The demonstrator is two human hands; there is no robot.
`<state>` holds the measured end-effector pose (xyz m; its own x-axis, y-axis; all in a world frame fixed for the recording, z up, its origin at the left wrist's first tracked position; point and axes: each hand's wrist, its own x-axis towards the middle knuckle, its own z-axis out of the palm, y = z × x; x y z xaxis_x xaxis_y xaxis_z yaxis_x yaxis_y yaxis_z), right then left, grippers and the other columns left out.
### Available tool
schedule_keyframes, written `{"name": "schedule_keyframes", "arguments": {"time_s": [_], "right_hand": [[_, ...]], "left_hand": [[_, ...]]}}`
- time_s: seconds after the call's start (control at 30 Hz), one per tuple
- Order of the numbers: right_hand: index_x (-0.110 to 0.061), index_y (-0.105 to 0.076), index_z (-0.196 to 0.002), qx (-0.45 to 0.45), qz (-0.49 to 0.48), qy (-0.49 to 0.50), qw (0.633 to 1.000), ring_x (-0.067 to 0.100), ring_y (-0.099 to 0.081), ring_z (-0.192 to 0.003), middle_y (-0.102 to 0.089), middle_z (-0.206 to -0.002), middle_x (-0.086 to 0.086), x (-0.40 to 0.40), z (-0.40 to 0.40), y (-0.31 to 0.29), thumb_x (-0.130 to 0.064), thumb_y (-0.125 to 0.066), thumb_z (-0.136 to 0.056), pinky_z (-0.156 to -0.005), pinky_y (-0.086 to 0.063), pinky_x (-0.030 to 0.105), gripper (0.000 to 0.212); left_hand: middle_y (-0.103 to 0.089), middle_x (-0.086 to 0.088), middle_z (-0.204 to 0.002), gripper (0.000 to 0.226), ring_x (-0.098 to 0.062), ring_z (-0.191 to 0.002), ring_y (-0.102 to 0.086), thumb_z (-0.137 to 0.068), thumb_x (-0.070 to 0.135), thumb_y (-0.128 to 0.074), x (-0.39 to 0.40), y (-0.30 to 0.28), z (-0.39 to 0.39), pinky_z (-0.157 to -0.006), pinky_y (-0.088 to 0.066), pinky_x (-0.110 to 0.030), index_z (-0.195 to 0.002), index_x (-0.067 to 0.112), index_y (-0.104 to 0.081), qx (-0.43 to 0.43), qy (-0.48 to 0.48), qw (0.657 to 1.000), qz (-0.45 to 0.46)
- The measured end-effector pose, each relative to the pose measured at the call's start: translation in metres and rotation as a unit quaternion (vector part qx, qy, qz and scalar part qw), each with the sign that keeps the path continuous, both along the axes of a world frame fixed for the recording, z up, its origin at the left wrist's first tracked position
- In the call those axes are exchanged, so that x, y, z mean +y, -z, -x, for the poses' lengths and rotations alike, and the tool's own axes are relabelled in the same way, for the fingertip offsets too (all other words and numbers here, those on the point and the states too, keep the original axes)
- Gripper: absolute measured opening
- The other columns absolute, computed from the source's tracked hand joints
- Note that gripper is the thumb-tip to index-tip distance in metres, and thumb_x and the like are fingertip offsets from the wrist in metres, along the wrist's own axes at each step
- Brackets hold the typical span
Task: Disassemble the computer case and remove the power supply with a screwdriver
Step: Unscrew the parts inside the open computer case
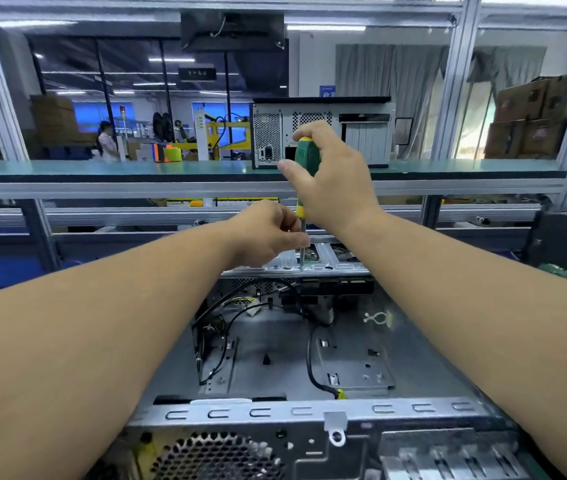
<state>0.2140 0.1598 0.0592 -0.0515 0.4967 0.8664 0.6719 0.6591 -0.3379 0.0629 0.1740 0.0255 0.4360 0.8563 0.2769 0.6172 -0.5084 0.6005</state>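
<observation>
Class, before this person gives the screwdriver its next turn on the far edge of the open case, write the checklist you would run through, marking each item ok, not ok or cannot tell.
1. right hand grips the screwdriver handle: ok.
2. left hand pinches the shaft near the tip to steady it: ok.
3. Screwdriver stands roughly upright over the far metal rail: ok.
4. Tip seated in a screw head: cannot tell, too small to see.
5. Loose black cables lie inside the open case, below the rail and away from the tip: ok.
6. Power supply free to lift out: cannot tell.
</observation>
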Motion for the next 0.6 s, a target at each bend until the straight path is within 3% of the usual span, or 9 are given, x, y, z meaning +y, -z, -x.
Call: {"name": "schedule_keyframes", "arguments": {"time_s": [0.1, 0.2, 0.33, 0.47, 0.6], "right_hand": [[-0.025, -0.06, -0.121, 0.005, -0.001, -0.015, 1.0, 0.019, -0.058, -0.081, -0.061, -0.089, -0.007, -0.0021, 0.0021, -0.0004, -0.039, -0.072, -0.093, -0.077, -0.053, 0.043, 0.034], [-0.024, -0.062, -0.116, 0.012, -0.004, -0.02, 1.0, 0.015, -0.055, -0.075, -0.057, -0.081, -0.012, -0.0023, 0.003, -0.0006, -0.043, -0.078, -0.088, -0.073, -0.053, 0.04, 0.037], [-0.025, -0.055, -0.102, 0.03, 0.003, 0.035, 0.999, 0.018, -0.056, -0.072, -0.056, -0.076, -0.011, -0.0007, -0.0011, -0.0024, -0.056, -0.081, -0.081, -0.066, -0.053, 0.041, 0.045], [-0.029, -0.052, -0.101, 0.02, 0.004, 0.085, 0.996, 0.02, -0.058, -0.073, -0.056, -0.076, -0.01, -0.0012, -0.0024, -0.0012, -0.065, -0.071, -0.085, -0.06, -0.048, 0.037, 0.044], [-0.028, -0.057, -0.111, 0.013, 0.0, 0.05, 0.999, 0.019, -0.058, -0.075, -0.056, -0.079, -0.011, -0.0032, 0.0005, 0.0011, -0.054, -0.06, -0.097, -0.063, -0.048, 0.036, 0.03]], "left_hand": [[-0.044, 0.003, -0.061, 0.033, -0.015, -0.056, -0.038, -0.098, 0.031, -0.069, 0.0002, -0.0004, 0.001, -0.056, -0.036, -0.027, -0.072, 0.017, -0.053, 0.008, 0.002, 1.0, -0.001], [-0.048, -0.001, -0.067, 0.029, -0.017, -0.059, -0.041, -0.098, 0.034, -0.066, 0.0009, 0.0006, 0.0013, -0.06, -0.039, -0.031, -0.079, 0.014, -0.059, 0.016, 0.004, 1.0, 0.0], [-0.052, 0.001, -0.068, 0.026, -0.016, -0.06, -0.043, -0.1, 0.034, -0.064, 0.0011, 0.0008, -0.0011, -0.06, -0.039, -0.03, -0.087, 0.011, -0.066, 0.032, 0.003, 0.999, -0.012], [-0.058, -0.001, -0.071, 0.024, -0.016, -0.063, -0.049, -0.103, 0.036, -0.059, 0.0011, -0.0004, -0.0042, -0.061, -0.042, -0.031, -0.089, 0.017, -0.066, 0.08, -0.001, 0.996, -0.034], [-0.056, 0.005, -0.064, 0.024, -0.008, -0.053, -0.047, -0.102, 0.036, -0.058, 0.0035, -0.0003, -0.0018, -0.057, -0.041, -0.029, -0.091, 0.018, -0.068, 0.085, -0.005, 0.996, -0.037]]}}
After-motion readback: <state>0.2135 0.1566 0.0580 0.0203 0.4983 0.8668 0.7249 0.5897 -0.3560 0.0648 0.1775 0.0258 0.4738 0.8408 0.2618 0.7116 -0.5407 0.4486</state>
